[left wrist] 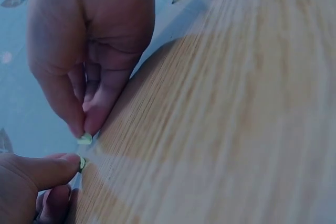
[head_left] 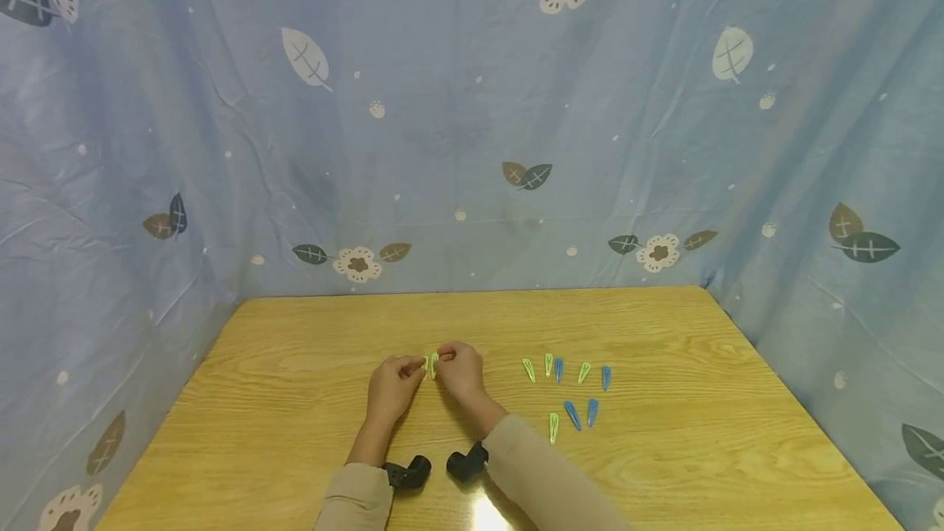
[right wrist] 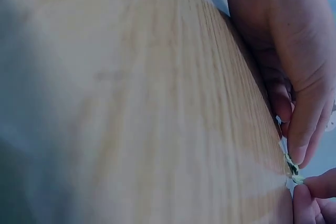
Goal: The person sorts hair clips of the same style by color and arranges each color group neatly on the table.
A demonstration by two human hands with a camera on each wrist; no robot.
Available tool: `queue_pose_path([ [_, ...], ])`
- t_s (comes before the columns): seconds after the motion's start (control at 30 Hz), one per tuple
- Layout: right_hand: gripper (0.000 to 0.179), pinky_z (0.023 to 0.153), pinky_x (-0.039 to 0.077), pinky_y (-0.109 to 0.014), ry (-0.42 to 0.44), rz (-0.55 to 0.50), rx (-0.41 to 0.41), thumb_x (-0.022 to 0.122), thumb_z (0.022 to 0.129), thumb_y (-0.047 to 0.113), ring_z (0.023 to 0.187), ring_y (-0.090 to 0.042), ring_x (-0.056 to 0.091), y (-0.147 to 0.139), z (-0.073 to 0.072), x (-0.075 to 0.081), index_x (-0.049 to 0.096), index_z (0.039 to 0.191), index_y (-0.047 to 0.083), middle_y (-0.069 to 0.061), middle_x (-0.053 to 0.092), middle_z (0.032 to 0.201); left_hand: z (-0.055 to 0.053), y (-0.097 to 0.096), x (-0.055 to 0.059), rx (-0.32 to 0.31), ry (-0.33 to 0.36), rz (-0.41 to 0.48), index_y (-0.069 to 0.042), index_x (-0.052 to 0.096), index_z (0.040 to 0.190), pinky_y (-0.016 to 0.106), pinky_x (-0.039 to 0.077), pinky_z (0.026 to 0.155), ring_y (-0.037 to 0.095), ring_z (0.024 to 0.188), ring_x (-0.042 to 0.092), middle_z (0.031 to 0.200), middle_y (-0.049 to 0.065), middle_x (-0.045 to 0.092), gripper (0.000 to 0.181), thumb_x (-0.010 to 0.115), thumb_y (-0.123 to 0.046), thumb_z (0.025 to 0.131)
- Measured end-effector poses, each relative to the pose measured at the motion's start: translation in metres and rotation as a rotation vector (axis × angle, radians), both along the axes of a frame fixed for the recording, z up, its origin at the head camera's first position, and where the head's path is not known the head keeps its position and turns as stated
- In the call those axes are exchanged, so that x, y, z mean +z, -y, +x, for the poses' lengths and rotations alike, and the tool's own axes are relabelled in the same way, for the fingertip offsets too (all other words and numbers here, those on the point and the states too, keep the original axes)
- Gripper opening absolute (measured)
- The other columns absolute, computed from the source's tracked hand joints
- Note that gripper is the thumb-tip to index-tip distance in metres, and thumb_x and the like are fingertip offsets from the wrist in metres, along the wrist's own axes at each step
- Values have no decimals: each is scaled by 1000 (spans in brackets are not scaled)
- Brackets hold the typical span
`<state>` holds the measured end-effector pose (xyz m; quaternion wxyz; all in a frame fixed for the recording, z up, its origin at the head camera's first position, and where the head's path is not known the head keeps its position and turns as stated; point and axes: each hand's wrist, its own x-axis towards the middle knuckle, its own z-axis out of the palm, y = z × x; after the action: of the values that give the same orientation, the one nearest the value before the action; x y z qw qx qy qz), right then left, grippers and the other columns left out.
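Two light-green snap hair clips stand side by side, close together, between the hands near the middle of the table. My left hand [head_left: 393, 386] pinches the left clip [head_left: 425, 364] between thumb and fingertips. With thumb and fingertips, my right hand [head_left: 461, 369] pinches the right clip [head_left: 434, 366], which stands upright in the head view. Both wrist views show the fingertips nearly meeting low over the wood, and fingers cover much of each green clip [left wrist: 85, 139]. A narrow gap separates the two clips in the head view.
Right of the hands lie several loose clips, green [head_left: 554, 427] and blue [head_left: 593, 412], scattered on the wooden table [head_left: 295, 400]. A blue patterned curtain [head_left: 442, 105] hangs behind the table and along both sides. Black camera mounts [head_left: 467, 463] sit on the wrists.
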<state>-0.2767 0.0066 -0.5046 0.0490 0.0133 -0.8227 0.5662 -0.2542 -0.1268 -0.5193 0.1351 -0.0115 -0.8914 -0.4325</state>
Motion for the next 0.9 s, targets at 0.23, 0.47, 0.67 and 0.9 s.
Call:
queue_pose_path([
  [0.23,12,55,47,-23,1,100,-3,62,77,-8,63,-12,54,4,0,4,68,87,-4,-3,59,71,1,0,0,13,7,-6,-6,75,100,28,38,60,14,67,46,75,0,55,17,72,-10,85],
  [0.47,11,57,49,-24,-7,172,0,63,79,-7,65,-14,57,7,1,6,68,89,-5,-5,60,73,0,-1,-1,16,-6,-6,-6,75,100,28,39,59,13,66,46,75,1,55,16,72,-10,84],
  [0.67,7,58,50,-25,-23,165,6,65,80,-3,66,-14,58,5,1,4,68,87,-3,-5,61,73,0,-1,0,10,-20,-5,-5,75,99,28,40,59,13,66,48,75,1,56,15,72,-9,84],
  [0.9,12,65,51,-26,-6,53,52,66,85,4,76,-15,59,-2,2,-1,68,95,-1,-4,63,82,-1,-1,0,7,-29,-6,-5,75,98,28,41,60,14,67,50,76,2,57,15,72,-10,84],
])
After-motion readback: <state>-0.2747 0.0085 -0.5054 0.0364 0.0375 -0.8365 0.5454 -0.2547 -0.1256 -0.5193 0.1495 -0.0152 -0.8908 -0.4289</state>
